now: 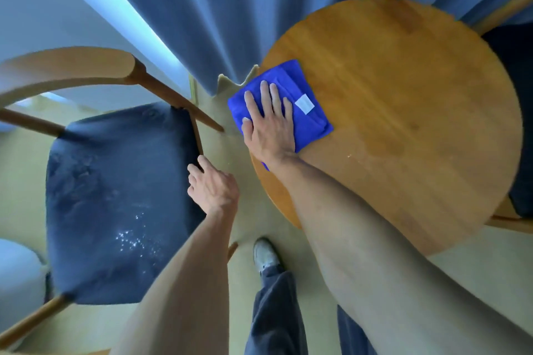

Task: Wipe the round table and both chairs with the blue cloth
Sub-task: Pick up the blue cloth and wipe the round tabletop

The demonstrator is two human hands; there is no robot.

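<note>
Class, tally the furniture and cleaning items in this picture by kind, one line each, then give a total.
Round table: 1
Chairs: 2, one at left, one partly visible at right
Blue cloth: 1
Total: 4

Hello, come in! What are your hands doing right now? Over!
Right hand flat on blue cloth, at round table near edge. Left hand open, touching left chair seat edge. White specks on seat. Nothing blocking.
</note>
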